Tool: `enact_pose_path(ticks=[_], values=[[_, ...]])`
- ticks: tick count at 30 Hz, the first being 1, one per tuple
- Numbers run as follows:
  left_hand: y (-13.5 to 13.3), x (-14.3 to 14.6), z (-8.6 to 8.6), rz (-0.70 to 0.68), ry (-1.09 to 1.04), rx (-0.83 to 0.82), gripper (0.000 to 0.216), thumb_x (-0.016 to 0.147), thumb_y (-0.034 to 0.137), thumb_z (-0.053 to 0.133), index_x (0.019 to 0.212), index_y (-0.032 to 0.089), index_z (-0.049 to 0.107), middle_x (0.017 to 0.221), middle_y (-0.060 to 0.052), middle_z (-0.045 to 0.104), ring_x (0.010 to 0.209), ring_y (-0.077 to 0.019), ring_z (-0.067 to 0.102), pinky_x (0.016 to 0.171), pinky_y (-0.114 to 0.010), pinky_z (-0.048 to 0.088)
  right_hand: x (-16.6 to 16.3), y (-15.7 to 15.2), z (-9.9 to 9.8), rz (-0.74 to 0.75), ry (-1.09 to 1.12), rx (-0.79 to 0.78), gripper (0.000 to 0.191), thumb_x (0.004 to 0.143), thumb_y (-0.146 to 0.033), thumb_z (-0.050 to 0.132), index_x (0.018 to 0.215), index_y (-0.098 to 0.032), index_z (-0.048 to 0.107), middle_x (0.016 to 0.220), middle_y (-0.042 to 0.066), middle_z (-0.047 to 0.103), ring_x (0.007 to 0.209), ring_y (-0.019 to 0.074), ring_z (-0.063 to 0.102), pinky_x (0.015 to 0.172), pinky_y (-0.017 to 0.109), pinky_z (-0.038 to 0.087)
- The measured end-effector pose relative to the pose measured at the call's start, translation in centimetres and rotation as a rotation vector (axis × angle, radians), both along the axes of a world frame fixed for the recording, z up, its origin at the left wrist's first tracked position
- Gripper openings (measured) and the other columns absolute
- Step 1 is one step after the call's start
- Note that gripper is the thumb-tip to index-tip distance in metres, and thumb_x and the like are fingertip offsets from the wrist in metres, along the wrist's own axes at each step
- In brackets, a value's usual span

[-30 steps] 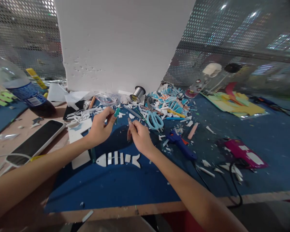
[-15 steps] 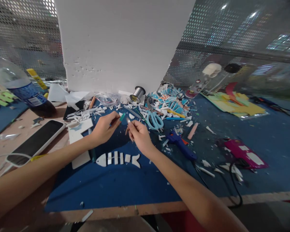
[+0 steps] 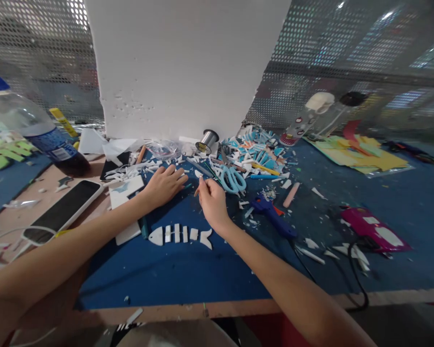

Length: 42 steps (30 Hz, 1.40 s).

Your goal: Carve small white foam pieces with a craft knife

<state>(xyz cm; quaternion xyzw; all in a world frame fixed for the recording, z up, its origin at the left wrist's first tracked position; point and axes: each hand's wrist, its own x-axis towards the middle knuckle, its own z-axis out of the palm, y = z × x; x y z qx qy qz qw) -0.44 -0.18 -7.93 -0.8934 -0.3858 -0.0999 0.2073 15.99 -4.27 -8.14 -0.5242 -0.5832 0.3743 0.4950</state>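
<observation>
My left hand [image 3: 167, 184] lies palm down on the blue mat [image 3: 173, 284], fingers apart, beside white scraps [image 3: 139, 168]. Close to its fingertips is a small teal piece [image 3: 188, 186], partly hidden. My right hand [image 3: 213, 202] is closed in a pinch; what is between thumb and fingers is too small to make out. A white sliver [image 3: 198, 173] shows at its fingertips, and whether it is held I cannot tell. Below both hands lies a white fish skeleton in separate pieces: a head [image 3: 156, 236], several bars [image 3: 177, 233] and a tail [image 3: 206, 238].
Light-blue scissors [image 3: 233, 179], a wire spool [image 3: 208, 140] and a scrap heap [image 3: 256, 152] lie beyond the hands. A blue glue gun [image 3: 275, 217] with a cord is at right. A phone [image 3: 63, 209] and a cola bottle [image 3: 54, 140] are at left.
My left hand has let go of the teal piece and turned palm down, fingers spread on the mat. My right hand stays pinched, a little farther from it. The view has shifted slightly.
</observation>
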Motion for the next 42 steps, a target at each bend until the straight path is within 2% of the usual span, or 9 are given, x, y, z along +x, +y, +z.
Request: enact_pose_path(ticks=[7, 13, 16, 19, 22, 27, 31, 36, 42], values=[[1.4, 0.3, -0.4, -0.077, 0.151, -0.06, 0.012, 0.087, 0.014, 0.049, 0.095, 0.019, 0.057, 0.095, -0.006, 0.062, 0.091, -0.0232, 0.052, 0.067, -0.033, 0.034, 0.3, 0.2, -0.2, 0.011, -0.04, 0.013, 0.042, 0.091, -0.046, 0.042, 0.058, -0.021, 0.043, 0.043, -0.005, 0.038, 0.038, 0.0099, 0.039, 0.043, 0.023, 0.031], [0.5, 0.2, 0.2, -0.124, 0.15, -0.046, 0.01, 0.089, 0.017, 0.047, 0.09, 0.017, 0.057, 0.087, -0.006, 0.063, 0.087, -0.0222, 0.052, 0.069, -0.034, 0.034, 0.3, 0.3, -0.1, 0.061, 0.079, -0.029, 0.044, 0.088, -0.051, 0.045, 0.056, -0.021, 0.042, 0.039, -0.007, 0.035, 0.034, 0.0083, 0.035, 0.04, 0.022, 0.029], [-0.7, 0.0, 0.6, -0.11, 0.073, -0.013, 0.013, 0.09, 0.017, 0.044, 0.087, 0.015, 0.056, 0.084, -0.007, 0.062, 0.082, -0.0221, 0.051, 0.068, -0.034, 0.035, 0.2, 0.3, -0.3, 0.084, 0.119, -0.027, 0.043, 0.088, -0.051, 0.046, 0.058, -0.021, 0.044, 0.039, -0.007, 0.036, 0.033, 0.0076, 0.035, 0.04, 0.022, 0.03], [-1.9, -0.2, 0.8, -0.067, -0.153, -0.047, 0.022, 0.093, 0.019, 0.036, 0.079, 0.015, 0.053, 0.077, -0.008, 0.06, 0.076, -0.0206, 0.05, 0.066, -0.032, 0.037, 0.2, 0.1, -0.1, 0.105, 0.133, -0.046, 0.044, 0.088, -0.051, 0.047, 0.057, -0.021, 0.043, 0.038, -0.008, 0.035, 0.033, 0.0073, 0.035, 0.039, 0.022, 0.029], [-2.8, 0.0, 0.6, -0.012, -0.513, -0.242, 0.02, 0.091, 0.018, 0.036, 0.076, 0.016, 0.048, 0.071, -0.005, 0.055, 0.071, -0.0168, 0.049, 0.064, -0.028, 0.039, 0.0, -0.2, 0.3, 0.168, 0.195, -0.092, 0.047, 0.087, -0.052, 0.048, 0.053, -0.021, 0.039, 0.037, -0.008, 0.034, 0.032, 0.007, 0.035, 0.038, 0.022, 0.029], [-3.0, 0.6, 0.1, 0.129, -0.98, -0.756, 0.022, 0.09, 0.026, 0.038, 0.072, 0.018, 0.049, 0.065, 0.001, 0.051, 0.061, -0.0112, 0.047, 0.06, -0.024, 0.038, -0.1, -0.2, 0.6, 0.281, 0.361, -0.151, 0.049, 0.084, -0.055, 0.051, 0.052, -0.021, 0.036, 0.038, -0.008, 0.037, 0.033, 0.0067, 0.036, 0.039, 0.022, 0.033], [-2.5, 0.7, -0.2, 0.165, -1.24, -0.936, 0.027, 0.088, 0.032, 0.042, 0.067, 0.017, 0.05, 0.062, 0.002, 0.05, 0.059, -0.0102, 0.045, 0.06, -0.024, 0.037, 0.2, -0.1, 0.6, 0.319, 0.431, -0.157, 0.05, 0.084, -0.052, 0.054, 0.049, -0.021, 0.036, 0.037, -0.007, 0.037, 0.032, 0.0062, 0.036, 0.037, 0.022, 0.032], [-2.4, 0.7, 0.1, 0.176, -1.384, -1.124, 0.031, 0.083, 0.042, 0.051, 0.064, 0.017, 0.05, 0.057, 0.003, 0.046, 0.051, -0.0082, 0.039, 0.052, -0.022, 0.033, 0.2, -0.5, 1.0, 0.398, 0.474, -0.189, 0.046, 0.087, -0.045, 0.053, 0.05, -0.02, 0.04, 0.038, -0.007, 0.038, 0.033, 0.006, 0.038, 0.038, 0.021, 0.033], [-2.3, 0.8, 0.2, 0.145, -1.4, -1.174, 0.036, 0.079, 0.047, 0.055, 0.061, 0.017, 0.049, 0.056, 0.004, 0.045, 0.051, -0.0075, 0.038, 0.053, -0.022, 0.033, 0.1, -0.8, 1.0, 0.399, 0.399, -0.17, 0.044, 0.09, -0.04, 0.051, 0.052, -0.019, 0.042, 0.039, -0.008, 0.041, 0.031, 0.0051, 0.04, 0.038, 0.021, 0.034]])
